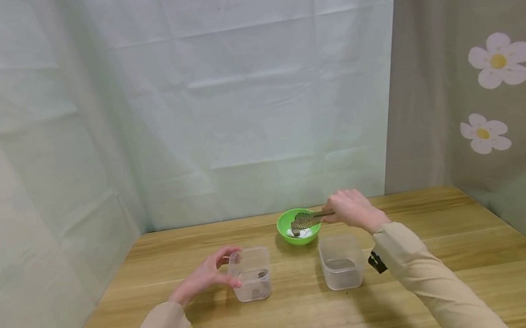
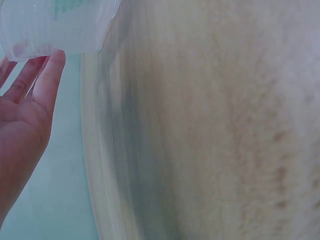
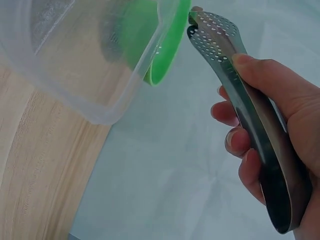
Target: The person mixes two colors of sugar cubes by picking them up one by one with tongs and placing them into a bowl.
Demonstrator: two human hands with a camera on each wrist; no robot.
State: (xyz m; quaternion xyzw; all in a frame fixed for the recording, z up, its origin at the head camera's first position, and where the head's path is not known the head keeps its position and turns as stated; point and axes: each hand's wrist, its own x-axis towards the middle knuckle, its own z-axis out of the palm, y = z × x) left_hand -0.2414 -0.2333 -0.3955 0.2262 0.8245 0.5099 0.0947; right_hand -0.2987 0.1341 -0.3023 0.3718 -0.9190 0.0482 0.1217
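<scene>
My right hand [image 1: 351,209] grips perforated metal tongs [image 3: 250,115], thumb on one arm and fingers curled round the other. The tongs' heads reach over a green bowl [image 1: 284,221] that holds several white pieces [image 1: 305,233]. At the tips shows a small brown piece [image 1: 296,232]; I cannot tell whether they pinch it. My left hand [image 1: 210,273] holds the left side of a clear plastic container [image 1: 248,254], thumb at the near side and fingers round the far side. Small dark pieces [image 1: 261,274] lie inside it. In the left wrist view, fingertips [image 2: 57,57] touch its wall.
A second clear plastic container [image 1: 344,280] stands to the right, below my right forearm and in front of the bowl. All of it rests on a wooden table [image 1: 304,325]. Pale curtains [image 1: 255,104] hang behind and at both sides.
</scene>
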